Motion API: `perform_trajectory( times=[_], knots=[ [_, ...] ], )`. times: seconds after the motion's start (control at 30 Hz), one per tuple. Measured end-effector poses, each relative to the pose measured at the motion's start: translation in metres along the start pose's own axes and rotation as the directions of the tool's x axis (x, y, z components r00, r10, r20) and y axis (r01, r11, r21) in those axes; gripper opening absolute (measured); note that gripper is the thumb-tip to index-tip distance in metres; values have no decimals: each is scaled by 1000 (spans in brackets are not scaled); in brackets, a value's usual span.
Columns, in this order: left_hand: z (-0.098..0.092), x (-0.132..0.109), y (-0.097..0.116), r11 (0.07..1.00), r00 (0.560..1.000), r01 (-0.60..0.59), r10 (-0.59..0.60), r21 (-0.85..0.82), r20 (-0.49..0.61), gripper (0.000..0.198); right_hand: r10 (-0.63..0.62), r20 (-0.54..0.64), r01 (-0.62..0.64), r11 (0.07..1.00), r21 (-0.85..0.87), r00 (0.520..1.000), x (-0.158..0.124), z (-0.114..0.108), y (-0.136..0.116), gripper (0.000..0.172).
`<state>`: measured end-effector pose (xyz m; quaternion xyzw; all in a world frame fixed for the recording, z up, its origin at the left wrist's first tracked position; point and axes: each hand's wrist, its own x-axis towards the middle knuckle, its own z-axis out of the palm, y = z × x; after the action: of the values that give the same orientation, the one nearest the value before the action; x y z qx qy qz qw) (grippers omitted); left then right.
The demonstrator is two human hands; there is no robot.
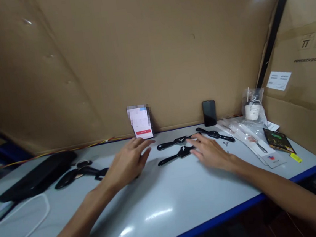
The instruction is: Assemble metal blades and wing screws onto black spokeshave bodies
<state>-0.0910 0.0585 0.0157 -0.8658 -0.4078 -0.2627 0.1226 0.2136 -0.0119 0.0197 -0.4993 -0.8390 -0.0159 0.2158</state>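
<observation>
My left hand (130, 158) hovers over the table with thumb and fingers apart and nothing in it, just in front of a phone with a lit screen (143, 130). My right hand (210, 152) reaches over the right ends of two black spokeshaves, its fingers spread and partly hiding their handles. One spokeshave (168, 145) lies farther back; the nearer spokeshave (171, 158) lies in front of it, slightly tilted. Whether my right fingertips touch either one I cannot tell. A third spokeshave (215, 134) lies behind my right hand.
A dark phone (209, 113) leans on the cardboard wall (150, 58). To the right are clear plastic packages (248, 138), a bagged white cup (252, 110) and a dark packet (278, 140). At left lie a black scanner-like device (67, 178), a black case (38, 177) and a white cable (46, 209).
</observation>
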Motion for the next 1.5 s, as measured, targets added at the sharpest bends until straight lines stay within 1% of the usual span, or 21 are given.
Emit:
perform_trajectory(
  times=[0.03, 0.1, 0.2, 0.33, 0.47, 0.57, 0.67, 0.73, 0.77, 0.83, 0.9, 0.97, 1.03, 1.07, 1.17, 1.23, 1.3, 1.37, 1.43, 1.47, 1.5],
  knots=[
    [2, 0, 8, 999, 1000, -29, 29, -26, -8, 41, 77, -21, -78, 996, -49, 997, 3, -6, 9, 35],
    [6, 0, 22, 995, 997, -75, 75, -69, 0, 40, 254, -34, -256, 951, -175, 967, 6, -17, 31, 30],
    [9, -2, 35, 986, 991, -119, 124, -117, 44, 38, 378, -25, -374, 901, -221, 925, 4, -26, 64, 23],
    [13, -4, 42, 974, 981, -158, 173, -159, 84, 33, 460, 18, -446, 869, -214, 888, 3, -17, 92, 23],
    [18, -5, 43, 969, 975, -175, 196, -175, 110, 34, 519, 15, -512, 846, -149, 855, 8, -4, 103, 15],
    [20, -5, 43, 969, 973, -174, 197, -175, 121, 34, 543, -26, -543, 836, -82, 840, 11, -4, 108, 5],
    [18, -5, 42, 977, 986, -139, 152, -164, 70, 34, 518, -112, -523, 853, -9, 848, 10, -15, 107, 8],
    [16, -4, 41, 984, 996, -92, 94, -155, 5, 33, 465, -151, -463, 885, 53, 872, 10, -24, 100, 11],
    [14, -4, 40, 986, 997, -69, 65, -151, -30, 33, 424, -148, -415, 905, 91, 893, 11, -26, 94, 12],
    [11, -3, 39, 988, 995, -34, 19, -149, -98, 33, 317, -85, -298, 938, 178, 945, 12, -25, 75, 11],
    [8, -2, 37, 987, 988, -20, -4, -157, -153, 33, 198, 21, -196, 943, 269, 980, 10, -16, 51, 7],
    [7, -2, 36, 986, 982, -24, -8, -168, -189, 32, 85, 138, -129, 927, 352, 987, 6, -3, 25, 3],
    [7, -3, 35, 984, 979, -43, 7, -173, -202, 32, 7, 224, -96, 915, 391, 974, 0, 8, 2, 5],
    [8, -4, 36, 984, 980, -53, 18, -172, -200, 32, -19, 231, -68, 928, 365, 973, -2, 11, -7, 6],
    [11, -5, 39, 983, 983, -77, 47, -167, -179, 33, 10, 168, -59, 956, 287, 986, -8, 13, -24, 7],
    [11, -4, 40, 985, 985, -80, 54, -155, -161, 33, 27, 130, -60, 965, 257, 991, -9, 11, -24, 15],
    [6, -2, 36, 990, 988, -75, 57, -117, -145, 34, 43, 99, -67, 966, 249, 994, -9, 8, -17, 21],
    [-6, 2, 24, 999, 992, -33, 28, -40, -121, 35, 74, 62, -87, 964, 251, 995, -6, 7, -4, 15],
    [-22, 4, 4, 987, 988, 135, -127, 89, -89, 37, 93, 9, -92, 966, 242, 996, -3, 8, 13, 14],
    [-30, 3, -7, 961, 974, 228, -225, 160, -33, 37, 94, -42, -84, 975, 205, 995, -1, 9, 21, 13],
    [-38, 2, -19, 928, 948, 301, -316, 219, 35, 36, 89, -71, -76, 981, 179, 993, 1, 10, 28, 12]
  ],
)
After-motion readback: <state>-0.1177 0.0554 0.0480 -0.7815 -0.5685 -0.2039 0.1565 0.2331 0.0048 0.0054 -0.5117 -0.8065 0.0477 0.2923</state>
